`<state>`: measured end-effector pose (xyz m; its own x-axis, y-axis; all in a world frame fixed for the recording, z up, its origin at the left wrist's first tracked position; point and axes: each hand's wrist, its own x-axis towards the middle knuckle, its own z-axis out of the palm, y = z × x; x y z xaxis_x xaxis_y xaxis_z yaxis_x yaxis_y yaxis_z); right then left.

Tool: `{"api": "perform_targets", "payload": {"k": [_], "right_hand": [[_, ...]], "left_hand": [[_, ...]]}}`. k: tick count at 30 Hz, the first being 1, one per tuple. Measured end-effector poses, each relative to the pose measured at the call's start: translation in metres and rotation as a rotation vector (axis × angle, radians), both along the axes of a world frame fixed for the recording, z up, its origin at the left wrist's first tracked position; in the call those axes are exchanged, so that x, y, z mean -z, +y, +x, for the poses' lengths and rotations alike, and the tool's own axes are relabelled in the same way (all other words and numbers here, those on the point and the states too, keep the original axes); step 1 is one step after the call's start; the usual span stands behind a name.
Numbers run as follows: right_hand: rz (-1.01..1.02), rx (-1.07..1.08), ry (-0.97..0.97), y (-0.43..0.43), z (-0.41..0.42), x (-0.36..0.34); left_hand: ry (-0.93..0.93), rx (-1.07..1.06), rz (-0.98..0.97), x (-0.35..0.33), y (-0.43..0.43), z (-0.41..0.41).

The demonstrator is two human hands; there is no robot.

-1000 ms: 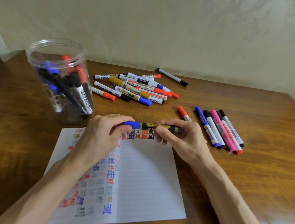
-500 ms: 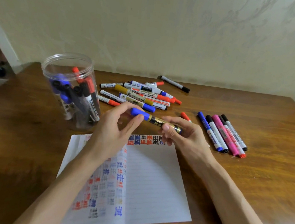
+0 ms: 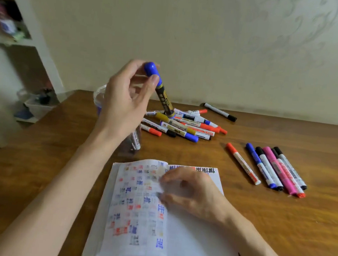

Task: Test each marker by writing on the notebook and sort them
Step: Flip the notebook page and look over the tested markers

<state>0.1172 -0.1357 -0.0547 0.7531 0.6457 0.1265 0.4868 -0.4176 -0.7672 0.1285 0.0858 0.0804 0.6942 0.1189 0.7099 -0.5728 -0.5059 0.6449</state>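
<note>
Head view, left hand (image 3: 124, 104): pinches the capped blue marker (image 3: 161, 91), raised upper centre before the jar (image 3: 98, 94), for sorting.
Right hand (image 3: 195, 194): blurred; seemingly empty, fingers loose, steadying the notebook (image 3: 188, 243), lower centre.
Sorted row (image 3: 273, 169): right.

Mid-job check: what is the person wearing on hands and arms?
The left hand and right hand are ungloved, no rings seen, though the right is motion-blurred. The left forearm and right forearm are bare to the frame edge: no sleeves, watch or bracelet.
</note>
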Motion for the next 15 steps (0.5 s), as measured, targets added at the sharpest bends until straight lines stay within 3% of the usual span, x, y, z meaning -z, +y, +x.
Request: {"api": "perform_targets", "payload": {"k": [9, 15], "right_hand": [[-0.085, -0.049, -0.1, 0.005, -0.005, -0.003], [-0.09, -0.045, -0.089, 0.005, -0.005, -0.003]], "left_hand": [[-0.186, -0.211, -0.117, -0.039, 0.055, 0.005], [-0.046, -0.268, -0.039, -0.019, 0.073, 0.015]]}}
